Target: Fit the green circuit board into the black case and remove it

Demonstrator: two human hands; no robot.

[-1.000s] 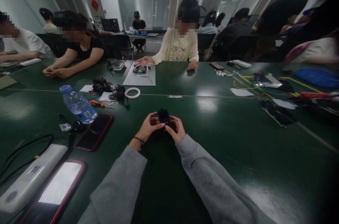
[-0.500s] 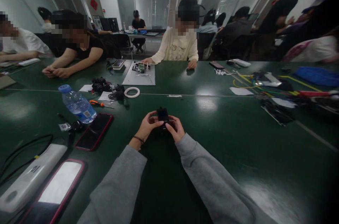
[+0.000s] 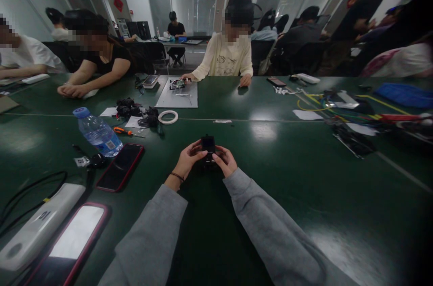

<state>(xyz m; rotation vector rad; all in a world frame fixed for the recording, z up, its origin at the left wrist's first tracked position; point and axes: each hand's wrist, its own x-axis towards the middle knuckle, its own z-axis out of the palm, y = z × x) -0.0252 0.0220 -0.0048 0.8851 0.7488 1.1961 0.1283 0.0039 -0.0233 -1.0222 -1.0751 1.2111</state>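
Between my hands is a small black device (image 3: 208, 143) with a dark screen at its top and what look like buttons below. My left hand (image 3: 190, 159) grips its left side, the thumb lying on its front. From the right, my right hand (image 3: 225, 160) holds the same device, thumb bent over its lower front. Both hands are closed around it, and the fingers behind it are mostly hidden. The device is just above or on the green table (image 3: 216, 214); I cannot tell which.
To the left are a water bottle (image 3: 98, 133), a red-edged phone (image 3: 121, 168), a second phone (image 3: 72, 243), a white power strip-like bar (image 3: 42, 225) and an orange screwdriver (image 3: 126, 132). A tape roll (image 3: 168, 117) lies farther off. Cables (image 3: 324, 103) spread at right. A person (image 3: 233, 53) sits opposite.
The device stands slightly more upright between my hands, and the thumbs have shifted a little. Across the table, the person's hand has tilted up the circuit board it holds.
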